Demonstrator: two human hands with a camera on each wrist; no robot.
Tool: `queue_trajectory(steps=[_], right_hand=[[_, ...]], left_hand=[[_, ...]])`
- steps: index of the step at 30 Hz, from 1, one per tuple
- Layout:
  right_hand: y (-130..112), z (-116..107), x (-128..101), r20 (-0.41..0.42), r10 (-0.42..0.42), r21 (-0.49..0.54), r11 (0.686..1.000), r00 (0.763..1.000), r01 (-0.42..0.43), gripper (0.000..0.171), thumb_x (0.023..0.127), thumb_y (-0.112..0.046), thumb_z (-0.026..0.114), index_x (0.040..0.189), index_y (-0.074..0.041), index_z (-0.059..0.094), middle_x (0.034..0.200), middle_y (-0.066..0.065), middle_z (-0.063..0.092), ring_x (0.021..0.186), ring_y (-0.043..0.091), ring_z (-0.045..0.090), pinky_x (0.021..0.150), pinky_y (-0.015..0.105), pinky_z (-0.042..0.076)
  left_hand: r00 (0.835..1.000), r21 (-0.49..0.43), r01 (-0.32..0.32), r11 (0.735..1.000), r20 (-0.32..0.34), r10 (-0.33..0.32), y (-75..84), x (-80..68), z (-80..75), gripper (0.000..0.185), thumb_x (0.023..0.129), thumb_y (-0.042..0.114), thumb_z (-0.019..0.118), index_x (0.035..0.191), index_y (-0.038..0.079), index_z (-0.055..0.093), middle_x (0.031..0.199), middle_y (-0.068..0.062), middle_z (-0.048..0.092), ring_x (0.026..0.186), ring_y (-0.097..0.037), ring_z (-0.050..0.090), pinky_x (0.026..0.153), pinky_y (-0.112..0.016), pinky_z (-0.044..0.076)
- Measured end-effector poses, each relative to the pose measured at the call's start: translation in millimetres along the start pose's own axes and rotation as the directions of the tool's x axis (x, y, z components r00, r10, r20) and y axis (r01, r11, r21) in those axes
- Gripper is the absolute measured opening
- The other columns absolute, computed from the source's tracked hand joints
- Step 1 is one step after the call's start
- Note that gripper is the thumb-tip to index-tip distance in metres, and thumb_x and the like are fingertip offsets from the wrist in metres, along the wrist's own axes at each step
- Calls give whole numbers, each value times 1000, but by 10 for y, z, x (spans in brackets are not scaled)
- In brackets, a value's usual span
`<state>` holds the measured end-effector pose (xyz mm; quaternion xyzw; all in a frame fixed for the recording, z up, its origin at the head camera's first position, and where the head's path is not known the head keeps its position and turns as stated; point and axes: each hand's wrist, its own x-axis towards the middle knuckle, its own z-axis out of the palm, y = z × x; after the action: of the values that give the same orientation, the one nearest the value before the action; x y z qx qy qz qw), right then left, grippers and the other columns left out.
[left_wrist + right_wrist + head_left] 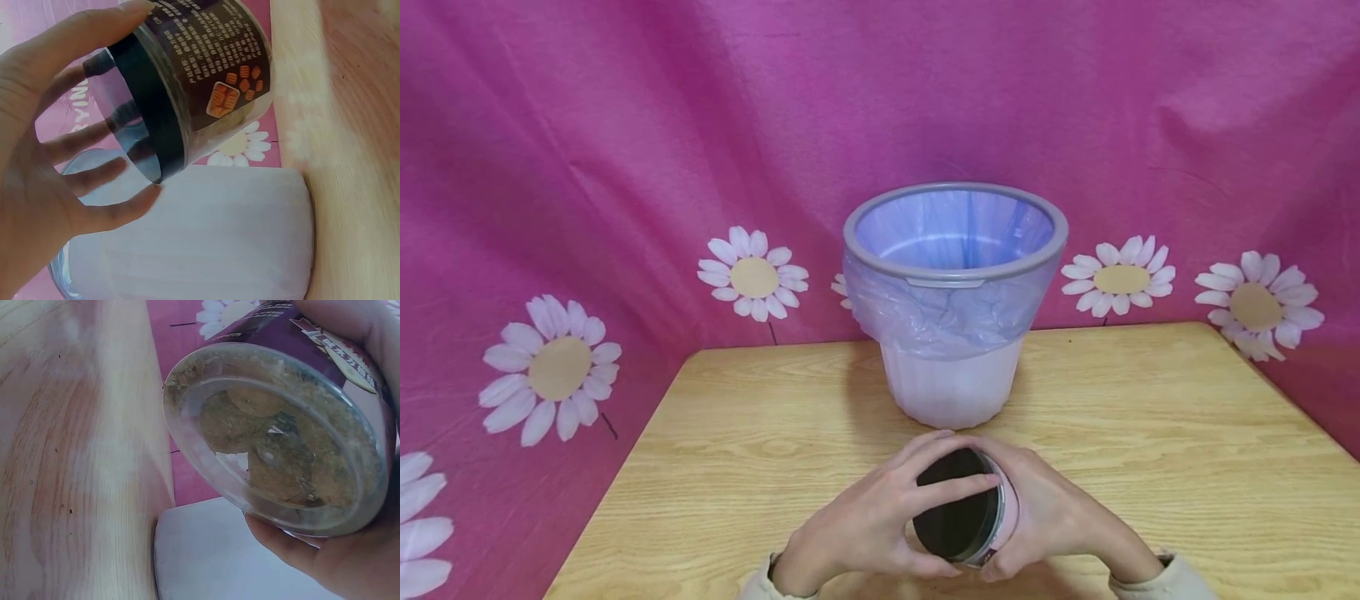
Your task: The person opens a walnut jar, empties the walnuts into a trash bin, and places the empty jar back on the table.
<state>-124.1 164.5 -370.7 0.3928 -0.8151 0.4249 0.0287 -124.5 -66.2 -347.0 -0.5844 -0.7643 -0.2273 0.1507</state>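
A clear plastic jar with a black lid is held tilted above the near part of the table. My left hand grips the lid, thumb and fingers spread around its edge, with one finger lying across its top. Round the jar's body curls my right hand. In the left wrist view, a dark label carries pale print and pictures of small orange-brown pieces. Through the clear base, the right wrist view shows brownish, crumbly contents. The lid sits on the jar.
Behind the hands stands a white bin with a grey rim and a translucent bluish liner folded over its outside. It rests on a wood-grain table. A pink cloth with white daisies hangs around the back and sides.
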Motion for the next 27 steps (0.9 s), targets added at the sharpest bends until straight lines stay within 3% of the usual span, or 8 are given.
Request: queue_trajectory(steps=[6, 12, 27], right_hand=[[7, -26, -11, -5, 0, -21, 1000, 1000, 0, 102, 43, -25, 94, 133, -27, 46, 115, -11, 60, 96, 10, 60, 79, 29, 52], [8, -35, -16, 2, 10, -10, 1000, 1000, -10, 101, 43, -25, 95, 131, -28, 47, 116, -10, 60, 97, 10, 60, 81, 30, 52], [1, -22, 0, 13, 7, 6, 1000, 1000, -7, 103, 41, -22, 95, 132, -26, 47, 117, -10, 61, 99, 11, 61, 83, 30, 52]], left_hand=[[1000, 73, 3, 997, 9, -4, -1, -13, -21, 90, 65, 34, 88, 143, 23, 45, 153, -8, 29, 142, -26, 22, 114, -40, 27], [999, -2, -2, 1000, 36, 3, 0, -11, -14, 90, 66, 26, 89, 144, 22, 44, 154, -8, 28, 140, -21, 27, 113, -32, 27], [1000, -7, 14, 1000, 15, -14, 1, -7, -9, 89, 67, 32, 88, 144, 21, 43, 152, -8, 29, 138, -21, 29, 112, -30, 29]])
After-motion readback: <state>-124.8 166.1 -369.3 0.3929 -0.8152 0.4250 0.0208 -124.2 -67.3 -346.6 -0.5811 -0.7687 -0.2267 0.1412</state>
